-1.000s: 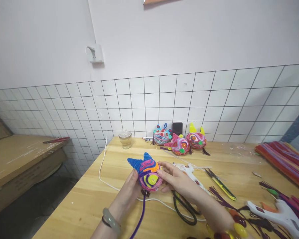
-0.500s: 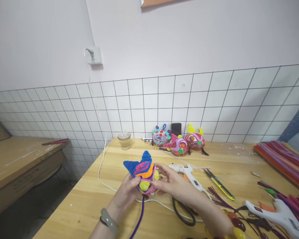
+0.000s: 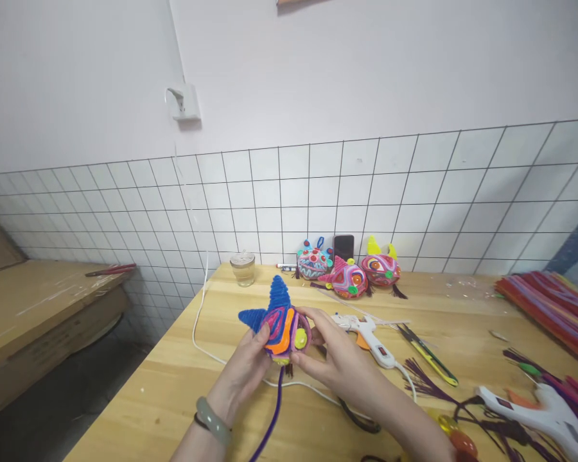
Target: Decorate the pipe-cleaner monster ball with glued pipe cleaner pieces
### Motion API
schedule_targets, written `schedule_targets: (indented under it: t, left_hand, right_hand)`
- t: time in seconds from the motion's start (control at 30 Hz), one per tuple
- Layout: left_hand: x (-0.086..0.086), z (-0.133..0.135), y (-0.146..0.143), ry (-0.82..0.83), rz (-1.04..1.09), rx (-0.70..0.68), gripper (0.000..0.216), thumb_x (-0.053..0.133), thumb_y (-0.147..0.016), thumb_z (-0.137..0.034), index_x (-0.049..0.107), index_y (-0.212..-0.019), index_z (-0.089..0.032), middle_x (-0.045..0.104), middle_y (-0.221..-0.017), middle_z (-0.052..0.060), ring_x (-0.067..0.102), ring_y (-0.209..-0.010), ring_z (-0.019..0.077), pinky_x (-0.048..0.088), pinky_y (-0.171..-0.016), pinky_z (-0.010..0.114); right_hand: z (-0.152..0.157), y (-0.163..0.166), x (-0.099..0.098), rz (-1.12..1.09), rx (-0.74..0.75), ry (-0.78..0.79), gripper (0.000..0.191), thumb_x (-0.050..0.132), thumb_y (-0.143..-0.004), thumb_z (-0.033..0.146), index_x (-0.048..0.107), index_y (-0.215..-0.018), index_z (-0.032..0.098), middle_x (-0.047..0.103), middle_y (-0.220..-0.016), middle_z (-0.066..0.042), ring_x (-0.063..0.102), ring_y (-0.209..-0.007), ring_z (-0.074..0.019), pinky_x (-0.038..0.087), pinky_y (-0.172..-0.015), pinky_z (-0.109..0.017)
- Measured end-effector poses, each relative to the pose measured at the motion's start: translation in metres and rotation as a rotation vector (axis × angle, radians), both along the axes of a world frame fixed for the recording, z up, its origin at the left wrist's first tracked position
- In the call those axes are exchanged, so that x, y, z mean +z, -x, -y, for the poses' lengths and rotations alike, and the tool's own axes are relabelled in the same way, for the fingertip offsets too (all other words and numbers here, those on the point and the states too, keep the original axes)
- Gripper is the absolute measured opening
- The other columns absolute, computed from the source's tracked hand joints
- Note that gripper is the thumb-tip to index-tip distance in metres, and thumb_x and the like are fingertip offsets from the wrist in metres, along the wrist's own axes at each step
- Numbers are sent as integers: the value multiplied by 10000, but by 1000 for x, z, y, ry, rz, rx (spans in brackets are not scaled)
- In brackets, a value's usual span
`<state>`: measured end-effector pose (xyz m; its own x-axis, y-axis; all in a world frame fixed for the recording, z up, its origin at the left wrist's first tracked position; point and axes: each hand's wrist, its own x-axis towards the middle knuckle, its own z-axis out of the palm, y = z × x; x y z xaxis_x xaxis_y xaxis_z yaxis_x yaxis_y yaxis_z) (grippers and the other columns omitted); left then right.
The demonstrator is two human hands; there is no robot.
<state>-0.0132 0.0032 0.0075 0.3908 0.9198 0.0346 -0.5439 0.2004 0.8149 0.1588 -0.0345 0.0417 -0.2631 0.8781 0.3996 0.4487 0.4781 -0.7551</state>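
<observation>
Both my hands hold a small round figure [image 3: 279, 324] wound from coloured pipe cleaners, with two blue ears, purple, pink and orange bands and a yellow eye. My left hand [image 3: 243, 372], a grey bangle on its wrist, cups it from the left and below. From the right, my right hand [image 3: 334, 359] pinches it with thumb and fingers. A purple pipe cleaner [image 3: 272, 420] hangs down from the figure's underside towards me. The figure is held just above the wooden table [image 3: 173, 391].
Three finished figures [image 3: 347, 273] and a dark phone [image 3: 343, 247] stand by the tiled wall, a glass jar [image 3: 243, 268] to their left. Two white glue guns [image 3: 370, 333] [image 3: 534, 407], a white cord, snips [image 3: 426, 353], scissors and pipe cleaner bundles [image 3: 549, 305] lie at right.
The figure has been turned in my hands, its ears swinging upward and left and its yellow eye moving to the right side. My right hand has shifted closer under it.
</observation>
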Motion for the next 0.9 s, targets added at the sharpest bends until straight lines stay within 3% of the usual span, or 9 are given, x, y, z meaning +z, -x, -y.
schedule_targets:
  t: [0.17,0.3,0.47,0.63,0.7,0.77,0.83,0.9]
  left_hand:
    - [3,-2,-5,-3,-76,87,471,711,-674,-471,676,-993,-127,688,-1019,143,627,-917,242,472,-784,329]
    - [6,2,-9,12,-95,105,413,629,-752,-485,694,-919,-112,709,-851,117,643,-769,196,482,-702,289]
    - [9,9,-11,23,-50,76,396,629,-770,-445,665,-1025,-145,690,-1016,128,645,-872,216,508,-745,307]
    - [9,6,-7,37,1,154,457,734,-675,-409,651,-1034,-138,692,-1006,123,649,-876,234,515,-805,357]
    - [9,1,-2,66,35,215,425,717,-695,-410,649,-1017,-141,702,-952,110,659,-831,226,526,-791,371]
    - [8,-4,5,113,71,264,364,688,-730,-398,646,-993,-149,707,-909,94,665,-800,213,536,-778,379]
    - [6,-9,11,159,94,291,309,675,-752,-365,640,-971,-150,708,-874,84,669,-769,202,547,-764,381]
    - [4,-13,14,202,95,305,292,672,-758,-344,632,-966,-143,706,-859,85,671,-747,202,554,-755,390]
  right_hand:
    - [0,-1,3,88,-68,-142,491,626,-789,229,456,-1249,258,557,-1189,-57,541,-1042,-204,469,-876,-318]
    - [-3,4,-3,20,-121,-93,509,611,-789,228,439,-1266,265,557,-1187,-62,553,-1046,-211,494,-863,-330]
    - [0,17,-12,-8,-237,-46,550,629,-779,309,412,-1279,235,508,-1226,-104,521,-1116,-256,467,-920,-400]
    - [1,21,-15,-33,-112,-17,568,624,-792,302,379,-1300,231,481,-1281,-99,529,-1123,-224,442,-946,-357]
    - [-1,19,-16,-50,-114,17,426,551,-834,264,430,-1238,199,551,-1195,-97,587,-1027,-192,466,-886,-315]
    - [-1,19,-17,55,-126,80,228,463,-859,204,536,-1074,180,644,-967,-68,633,-846,-172,487,-768,-286]
    - [2,22,-21,237,-65,133,206,408,-861,150,597,-932,186,666,-805,-38,632,-748,-164,471,-696,-263]
    - [7,28,-27,396,63,166,235,407,-859,137,627,-923,194,685,-823,-38,637,-750,-161,455,-673,-240]
